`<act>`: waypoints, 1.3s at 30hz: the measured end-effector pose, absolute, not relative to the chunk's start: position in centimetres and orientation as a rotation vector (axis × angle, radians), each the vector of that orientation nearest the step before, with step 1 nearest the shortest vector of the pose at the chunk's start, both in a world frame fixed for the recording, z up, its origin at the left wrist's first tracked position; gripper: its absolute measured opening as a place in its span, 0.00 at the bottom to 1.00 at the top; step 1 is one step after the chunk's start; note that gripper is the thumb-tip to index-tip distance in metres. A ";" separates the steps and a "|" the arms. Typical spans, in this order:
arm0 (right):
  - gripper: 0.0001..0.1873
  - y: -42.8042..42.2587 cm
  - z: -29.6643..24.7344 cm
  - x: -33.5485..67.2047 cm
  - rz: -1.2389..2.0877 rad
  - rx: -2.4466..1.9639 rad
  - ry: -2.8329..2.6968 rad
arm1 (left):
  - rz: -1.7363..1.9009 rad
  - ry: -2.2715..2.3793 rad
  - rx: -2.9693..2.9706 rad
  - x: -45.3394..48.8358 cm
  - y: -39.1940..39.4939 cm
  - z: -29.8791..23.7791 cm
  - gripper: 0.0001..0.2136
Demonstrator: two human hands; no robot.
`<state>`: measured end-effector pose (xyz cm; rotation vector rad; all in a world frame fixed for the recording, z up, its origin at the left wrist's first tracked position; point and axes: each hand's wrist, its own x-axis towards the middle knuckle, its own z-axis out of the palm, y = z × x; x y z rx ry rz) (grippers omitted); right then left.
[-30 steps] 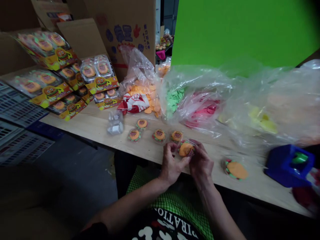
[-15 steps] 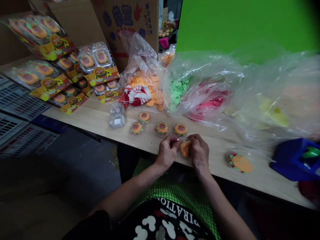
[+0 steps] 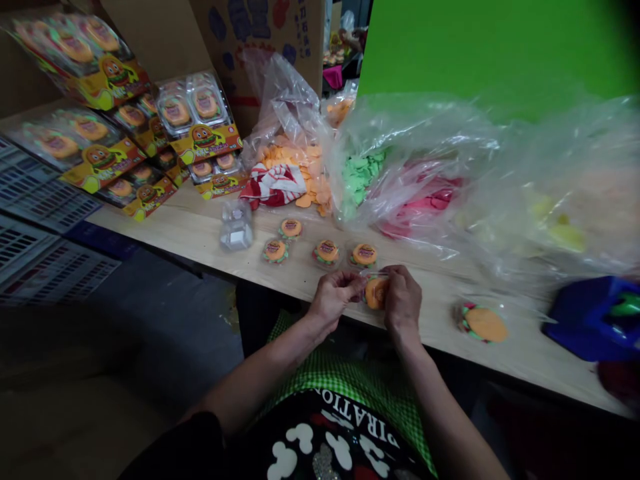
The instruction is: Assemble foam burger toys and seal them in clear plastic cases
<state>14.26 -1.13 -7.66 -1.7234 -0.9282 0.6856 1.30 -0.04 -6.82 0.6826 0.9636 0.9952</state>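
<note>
Between my hands, at the table's front edge, is a burger-shaped toy (image 3: 375, 293) with an orange top, in a clear plastic case. My left hand (image 3: 334, 297) pinches the left side of the case with thumb and fingers. Around the right side my right hand (image 3: 403, 299) is closed, its fingers partly hidden. Just beyond lie packed burgers with printed orange tops: one (image 3: 364, 255) right behind my hands, another (image 3: 327, 253) to its left, and two more (image 3: 275, 251) further left. A plain-topped burger (image 3: 483, 324) lies to the right, apart from my hands.
Clear empty cases (image 3: 237, 227) lie at left, before stacked display boxes (image 3: 205, 127). Along the back are plastic bags of orange pieces (image 3: 315, 180), green pieces (image 3: 363, 177) and pink pieces (image 3: 430, 200). A striped cloth (image 3: 275, 185) and a blue holder (image 3: 593, 320) are on the table (image 3: 285, 280).
The view has shifted slightly. My left fingers have moved a little on the case's left side. The burger stays between both hands.
</note>
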 end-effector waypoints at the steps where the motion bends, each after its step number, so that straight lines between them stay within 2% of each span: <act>1: 0.15 -1.2 -7.4 14.0 0.666 -1.741 -0.948 | 1.003 0.977 0.713 1.2 0.1 -6.8 0.22; 10: 0.12 0.0 -7.8 14.3 0.720 -1.659 -0.807 | 1.074 1.006 0.769 1.4 -1.6 -6.4 0.19; 18: 0.14 -0.1 -6.9 13.9 0.559 -1.776 -0.987 | 1.122 1.022 0.775 1.6 -2.7 -7.4 0.17; 23: 0.13 -0.2 -6.8 13.7 0.633 -1.749 -0.957 | 1.076 1.013 0.847 0.9 -2.1 -6.8 0.18; 31: 0.14 -0.6 -6.6 12.7 0.523 -1.847 -1.145 | 1.118 1.074 0.909 0.8 -0.8 -7.0 0.19; 39: 0.13 -1.3 -6.8 13.0 0.547 -1.822 -1.081 | 1.029 0.982 0.837 0.1 -0.9 -6.8 0.21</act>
